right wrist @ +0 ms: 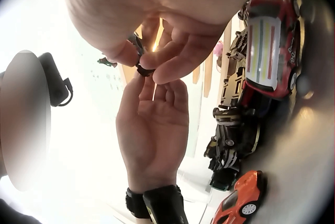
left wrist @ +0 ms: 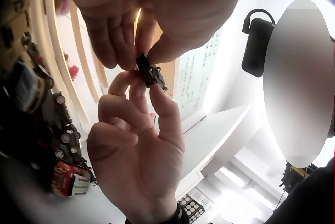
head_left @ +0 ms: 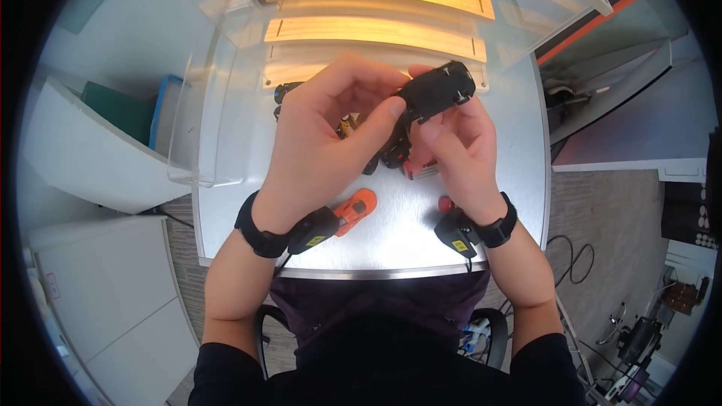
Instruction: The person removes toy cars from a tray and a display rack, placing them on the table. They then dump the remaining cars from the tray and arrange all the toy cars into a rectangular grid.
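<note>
Both hands hold a small black toy car [head_left: 438, 93] up over the table, its dark flat side toward the head camera. My left hand [head_left: 316, 131] pinches its near left end between thumb and fingers. My right hand [head_left: 468, 146] grips it from below and the right, thumb bent against it. In the left wrist view the toy car [left wrist: 151, 73] sits between both sets of fingertips. The right wrist view shows it mostly hidden behind the right fingers. Beneath the hands lies a cluster of dark toy vehicles [right wrist: 230, 135], with a red toy car [right wrist: 289, 46] beside them.
An orange toy car [head_left: 356, 212] lies on the metal table [head_left: 398, 237] near the left wrist. At the back stands a clear rack with wooden slats [head_left: 376, 28]. A clear plastic panel [head_left: 197, 135] is at the left side.
</note>
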Available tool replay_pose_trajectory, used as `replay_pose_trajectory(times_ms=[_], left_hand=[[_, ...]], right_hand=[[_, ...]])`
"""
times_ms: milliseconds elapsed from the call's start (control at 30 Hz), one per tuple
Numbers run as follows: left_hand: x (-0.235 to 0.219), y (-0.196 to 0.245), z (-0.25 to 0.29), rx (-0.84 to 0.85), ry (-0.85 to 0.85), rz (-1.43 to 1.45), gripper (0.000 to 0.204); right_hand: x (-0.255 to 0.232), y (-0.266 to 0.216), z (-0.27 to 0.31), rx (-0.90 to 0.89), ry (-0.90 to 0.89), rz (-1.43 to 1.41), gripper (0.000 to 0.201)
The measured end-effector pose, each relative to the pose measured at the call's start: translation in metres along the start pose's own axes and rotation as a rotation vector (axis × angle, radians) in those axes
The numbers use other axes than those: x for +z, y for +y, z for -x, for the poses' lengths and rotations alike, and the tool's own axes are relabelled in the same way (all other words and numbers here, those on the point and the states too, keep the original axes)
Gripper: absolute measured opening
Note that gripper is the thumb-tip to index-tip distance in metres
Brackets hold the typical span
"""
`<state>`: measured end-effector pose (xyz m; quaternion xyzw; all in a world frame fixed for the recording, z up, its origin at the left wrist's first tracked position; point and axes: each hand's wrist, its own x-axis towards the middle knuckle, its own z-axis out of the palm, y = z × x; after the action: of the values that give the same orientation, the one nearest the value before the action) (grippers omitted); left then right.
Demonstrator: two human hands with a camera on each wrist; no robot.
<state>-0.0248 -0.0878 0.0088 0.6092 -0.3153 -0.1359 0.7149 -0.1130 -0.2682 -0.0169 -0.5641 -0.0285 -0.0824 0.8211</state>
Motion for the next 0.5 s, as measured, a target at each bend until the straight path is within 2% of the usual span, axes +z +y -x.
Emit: replay_pose_trajectory(times_ms=[100, 167, 267, 367, 500], left_hand=[[-0.0023, 0.0015, -0.001, -0.012, -0.031, -0.018, 0.026], [-0.001, 0.0019, -0.0004, 0.025, 0.009, -0.065, 0.027], [-0.0005, 0.0003, -0.0009, 0.073, 0.053, -0.12, 0.029], [0.001, -0.0012, -0.0005, 0.084, 0.065, -0.145, 0.029], [0.0026, -0.0005, 0.0007, 0.074, 0.082, -0.131, 0.028]], right_hand=[[-0.0025, 0.0031, 0.0, 0.002, 0.014, -0.045, 0.056], [0.0024, 0.0039, -0.001, -0.027, 0.048, -0.079, 0.051], [0.0064, 0.0032, -0.0047, -0.002, 0.17, -0.033, 0.041], [0.0013, 0.0038, -0.0055, 0.022, 0.147, -0.057, 0.034], [0.0011, 0.0047, -0.006, 0.014, 0.147, -0.079, 0.037]])
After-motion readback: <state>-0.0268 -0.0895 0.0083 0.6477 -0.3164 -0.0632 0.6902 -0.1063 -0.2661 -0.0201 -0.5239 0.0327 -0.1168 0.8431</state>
